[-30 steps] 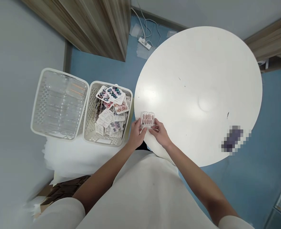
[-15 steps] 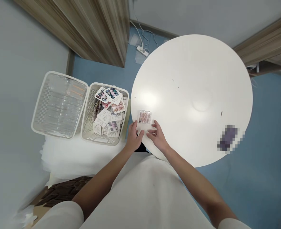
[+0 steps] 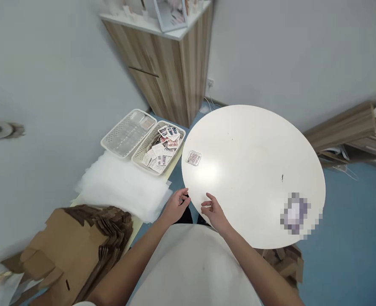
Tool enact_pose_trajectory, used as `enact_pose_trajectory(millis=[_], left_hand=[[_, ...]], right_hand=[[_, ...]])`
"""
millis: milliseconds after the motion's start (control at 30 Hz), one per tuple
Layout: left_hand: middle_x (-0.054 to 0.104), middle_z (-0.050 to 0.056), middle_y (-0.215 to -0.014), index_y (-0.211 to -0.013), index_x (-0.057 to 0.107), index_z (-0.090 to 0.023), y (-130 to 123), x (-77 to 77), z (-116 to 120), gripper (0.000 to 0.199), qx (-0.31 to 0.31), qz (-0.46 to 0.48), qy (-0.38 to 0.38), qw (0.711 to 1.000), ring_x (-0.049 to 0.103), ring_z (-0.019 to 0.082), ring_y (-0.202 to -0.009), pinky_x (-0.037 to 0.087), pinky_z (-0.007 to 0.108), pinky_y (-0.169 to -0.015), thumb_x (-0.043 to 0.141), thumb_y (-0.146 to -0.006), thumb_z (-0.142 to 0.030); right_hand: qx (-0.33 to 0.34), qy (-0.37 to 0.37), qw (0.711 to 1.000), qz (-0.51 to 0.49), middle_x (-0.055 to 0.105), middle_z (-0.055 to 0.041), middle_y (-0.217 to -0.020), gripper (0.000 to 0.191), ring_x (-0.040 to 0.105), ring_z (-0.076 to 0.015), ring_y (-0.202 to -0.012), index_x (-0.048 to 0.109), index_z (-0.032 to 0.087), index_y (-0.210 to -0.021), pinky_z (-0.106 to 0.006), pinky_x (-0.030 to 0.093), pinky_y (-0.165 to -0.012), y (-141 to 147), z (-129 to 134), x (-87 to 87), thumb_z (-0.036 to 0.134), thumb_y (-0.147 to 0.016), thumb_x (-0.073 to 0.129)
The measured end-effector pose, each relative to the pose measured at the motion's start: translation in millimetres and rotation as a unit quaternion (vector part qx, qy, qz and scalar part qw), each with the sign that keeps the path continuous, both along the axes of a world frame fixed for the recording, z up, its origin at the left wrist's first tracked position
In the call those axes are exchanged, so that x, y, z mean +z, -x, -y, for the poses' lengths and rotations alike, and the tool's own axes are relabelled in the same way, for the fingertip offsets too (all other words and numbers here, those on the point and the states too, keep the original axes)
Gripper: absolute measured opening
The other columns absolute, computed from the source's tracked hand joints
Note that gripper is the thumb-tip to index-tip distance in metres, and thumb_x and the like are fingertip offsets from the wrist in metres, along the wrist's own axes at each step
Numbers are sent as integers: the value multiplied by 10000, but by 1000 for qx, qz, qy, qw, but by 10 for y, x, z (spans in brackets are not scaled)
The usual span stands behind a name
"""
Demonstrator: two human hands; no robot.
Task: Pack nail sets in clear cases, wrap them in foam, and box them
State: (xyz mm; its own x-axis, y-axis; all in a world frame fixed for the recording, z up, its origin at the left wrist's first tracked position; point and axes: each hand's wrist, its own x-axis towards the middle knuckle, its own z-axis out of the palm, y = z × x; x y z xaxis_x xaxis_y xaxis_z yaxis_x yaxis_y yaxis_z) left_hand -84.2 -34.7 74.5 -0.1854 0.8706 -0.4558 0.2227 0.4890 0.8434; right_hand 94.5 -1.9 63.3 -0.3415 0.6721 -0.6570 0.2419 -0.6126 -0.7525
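A small clear plastic case of press-on nails (image 3: pixel 193 158) lies flat near the left edge of the round white table (image 3: pixel 254 170). My left hand (image 3: pixel 175 207) hovers at the table's near left edge, below the case and apart from it, with fingers loosely bent and nothing held. Over the near rim is my right hand (image 3: pixel 216 213), fingers spread and holding nothing. Left of the table, a white basket (image 3: pixel 137 162) holds several nail cards (image 3: pixel 162 148). Beside it another white basket (image 3: pixel 106 142) contains clear plastic cases (image 3: pixel 124 136).
White foam sheets (image 3: pixel 121 185) and a stack of folded brown cardboard (image 3: pixel 76 246) lie on my left. A blurred-out purplish object (image 3: pixel 294 213) rests at the table's right. Behind stands a wooden cabinet (image 3: pixel 175 76); more cardboard (image 3: pixel 283 263) sits below the table.
Both hands have drawn back from the nail case towards my body, while the case stays on the table. The camera view has tilted up and shifted, showing more cabinet and the cardboard stack.
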Motion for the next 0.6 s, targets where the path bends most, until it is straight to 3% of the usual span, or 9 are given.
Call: enact_pose_trajectory(millis=[167,300,467,600], left_hand=[[562,95,-1092,-1167,475,-187,-40,273,571,462,27,-9,22,999,561,184,-938,458,340,-825,477,-781,-441],[573,82,-1072,-1154,483,-195,24,352,936,454,94,-19,4,995,572,179,-894,471,334,-791,480,-775,-446],[597,71,-1036,-1095,532,-197,175,386,1333,396,136,-56,-48,988,571,169,-858,463,318,-774,500,-757,-402],[596,69,-1040,-1093,539,-202,418,427,1646,386,132,-92,-59,985,573,171,-859,458,303,-736,504,-753,-380]], right_hand=[[22,7,1000,-14,536,-34,-915,648,554,-139,-687,337,219,-1265,-300,455,-669,-215,234,-25,407,-692,573],[80,-38,996,-15,546,-43,-947,624,557,-156,-712,375,244,-1238,-312,453,-672,-208,277,61,426,-680,588],[136,-70,988,-2,565,-44,-913,611,575,-182,-712,442,255,-1179,-328,455,-649,-10,327,178,517,-648,588],[178,-122,976,-5,582,-38,-911,613,575,-186,-724,471,262,-1170,-320,453,-639,352,329,198,542,-636,584]])
